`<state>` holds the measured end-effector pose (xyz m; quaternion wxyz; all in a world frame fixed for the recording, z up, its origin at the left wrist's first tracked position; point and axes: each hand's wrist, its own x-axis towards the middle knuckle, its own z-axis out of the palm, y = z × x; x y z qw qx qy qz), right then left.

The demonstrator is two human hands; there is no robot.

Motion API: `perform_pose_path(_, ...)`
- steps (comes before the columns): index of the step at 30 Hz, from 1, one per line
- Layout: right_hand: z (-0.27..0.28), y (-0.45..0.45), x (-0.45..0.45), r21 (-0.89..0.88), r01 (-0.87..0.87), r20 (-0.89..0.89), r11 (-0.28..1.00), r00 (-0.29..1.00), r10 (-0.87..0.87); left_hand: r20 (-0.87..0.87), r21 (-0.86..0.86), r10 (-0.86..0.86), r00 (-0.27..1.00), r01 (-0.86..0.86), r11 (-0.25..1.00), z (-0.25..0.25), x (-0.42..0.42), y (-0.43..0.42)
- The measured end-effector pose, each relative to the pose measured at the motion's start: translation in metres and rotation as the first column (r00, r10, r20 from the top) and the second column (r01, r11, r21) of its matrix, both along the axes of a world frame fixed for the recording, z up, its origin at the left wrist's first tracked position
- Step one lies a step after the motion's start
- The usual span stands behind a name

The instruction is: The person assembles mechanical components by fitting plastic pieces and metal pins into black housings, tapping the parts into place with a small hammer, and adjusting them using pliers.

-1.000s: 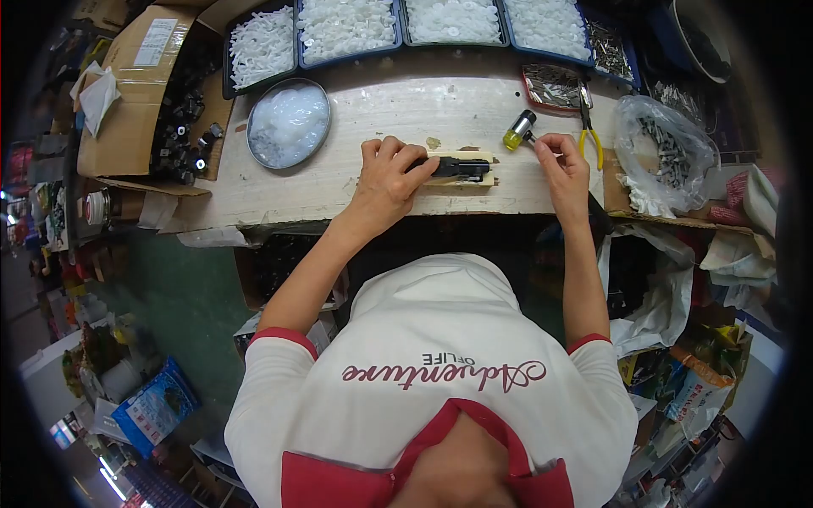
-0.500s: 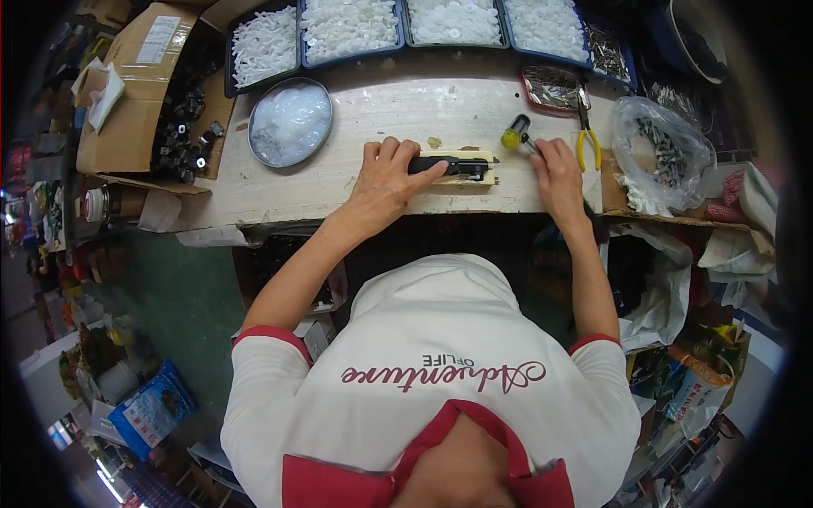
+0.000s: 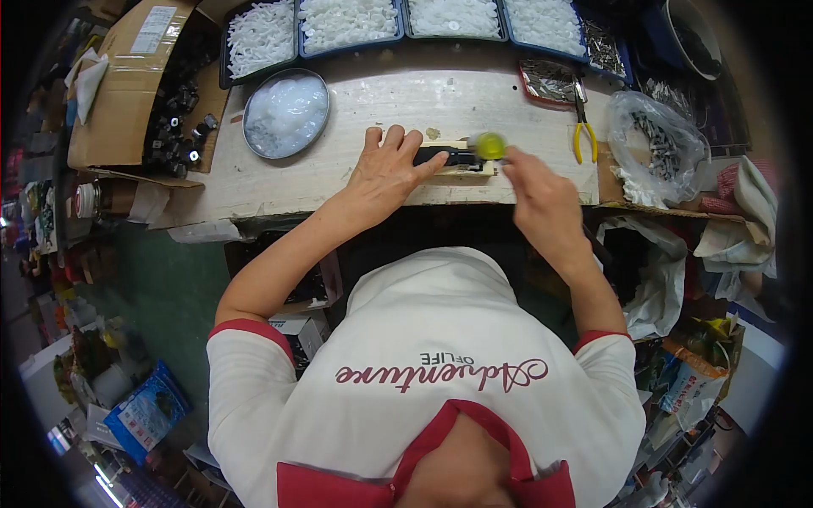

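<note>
Judging from afar, I'd call the hammering underway, its finish unclear: my left hand (image 3: 388, 176) holds the black part (image 3: 458, 157) in its pale block (image 3: 467, 173) on the table (image 3: 381, 93); my right hand (image 3: 544, 196) grips the blurred, yellow-headed hammer (image 3: 489, 146).

The left hand (image 3: 388, 178) holds a black part (image 3: 458, 157), the right hand (image 3: 546, 201) a blurred, yellow-headed hammer (image 3: 489, 146).

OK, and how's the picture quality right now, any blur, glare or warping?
In the head view, the small hammer's round yellow head is smeared, probably by motion, and the right hand is slightly soft; also in the head view, the glossy whitish heap in the round metal dish shows bright glare; the head view's wide-angle edges look warped, its corners black.
</note>
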<state>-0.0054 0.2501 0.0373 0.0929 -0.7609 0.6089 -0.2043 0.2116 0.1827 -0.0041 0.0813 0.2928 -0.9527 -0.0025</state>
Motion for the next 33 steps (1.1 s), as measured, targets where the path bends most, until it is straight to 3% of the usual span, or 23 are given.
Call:
perform_pose_path(1,-0.01,0.0,-0.001,0.109,0.014,-0.142,0.994,0.99,0.002,-0.003,0.0,-0.004,1.0,0.004,1.0,0.0,0.0,0.001)
perform_pose_path(2,-0.019,-0.004,0.0,0.175,0.013,-0.111,0.984,0.994,0.007,-0.003,0.004,-0.01,1.0,0.011,1.0,-0.001,-0.001,0.002)
perform_pose_path(6,0.002,-0.009,0.003,0.08,-0.023,-0.054,0.997,0.998,0.028,-0.01,-0.018,0.005,1.0,-0.005,1.0,-0.001,-0.002,0.002)
perform_pose_path(8,0.008,-0.002,0.009,-0.096,0.004,0.073,0.995,0.997,0.003,-0.037,0.009,0.002,0.999,-0.001,1.0,-0.001,-0.002,0.001)
perform_pose_path(9,0.001,-0.002,0.009,-0.098,0.003,0.072,0.995,0.997,0.004,-0.063,0.021,-0.01,0.998,0.012,1.0,-0.001,-0.002,-0.002)
perform_pose_path(10,-0.012,-0.001,0.007,0.033,0.007,-0.039,0.999,0.999,-0.006,-0.065,0.017,-0.015,0.998,0.017,1.0,-0.001,-0.002,-0.006)
perform_pose_path(12,-0.013,-0.006,0.005,0.182,0.015,-0.183,0.983,0.983,0.018,-0.167,0.282,0.03,0.986,0.019,0.959,-0.004,0.0,-0.017)
perform_pose_path(13,-0.009,-0.004,0.005,0.197,0.015,-0.177,0.98,0.984,0.021,-0.16,0.296,0.032,0.987,0.017,0.955,-0.008,0.001,-0.016)
perform_pose_path(15,0.001,-0.012,0.004,0.186,-0.04,-0.109,0.982,0.992,0.062,-0.337,0.431,0.197,0.921,-0.035,0.902,-0.011,0.002,-0.022)
perform_pose_path(16,0.004,-0.014,0.008,0.182,-0.051,-0.107,0.982,0.992,0.071,-0.336,0.427,0.204,0.919,-0.045,0.903,-0.011,0.002,-0.022)
perform_pose_path(18,0.008,-0.011,0.023,-0.097,-0.061,0.164,0.993,0.984,0.076,-0.399,0.429,0.249,0.882,-0.06,0.901,-0.01,0.0,-0.017)
perform_pose_path(19,0.004,-0.013,0.027,-0.103,-0.064,0.164,0.993,0.983,0.08,-0.4,0.423,0.249,0.882,-0.063,0.904,-0.011,0.001,-0.018)
perform_pose_path(22,-0.021,-0.025,0.037,0.129,-0.071,-0.072,0.989,0.994,0.08,-0.448,0.465,0.295,0.844,-0.062,0.883,-0.016,0.002,-0.009)
perform_pose_path(25,0.002,-0.036,0.032,0.102,-0.033,-0.028,0.994,0.999,0.036,-0.475,0.423,0.321,0.82,-0.107,0.9,-0.016,0.002,-0.006)
perform_pose_path(26,0.007,-0.04,0.032,0.02,0.008,0.112,1.0,0.994,-0.01,-0.5,0.399,0.331,0.8,-0.126,0.908,-0.017,0.001,-0.004)
perform_pose_path(27,0.002,-0.044,0.032,0.024,0.001,0.106,1.0,0.994,-0.004,-0.527,0.373,0.339,0.779,-0.147,0.916,-0.018,0.0,-0.002)
perform_pose_path(29,-0.013,-0.049,0.034,0.21,0.035,-0.169,0.977,0.986,0.001,-0.531,0.374,0.34,0.776,-0.145,0.916,-0.022,0.002,0.001)
perform_pose_path(33,0.009,-0.067,0.032,0.241,0.006,-0.125,0.97,0.992,0.025,-0.617,0.376,0.372,0.694,-0.156,0.914,-0.028,0.005,0.005)
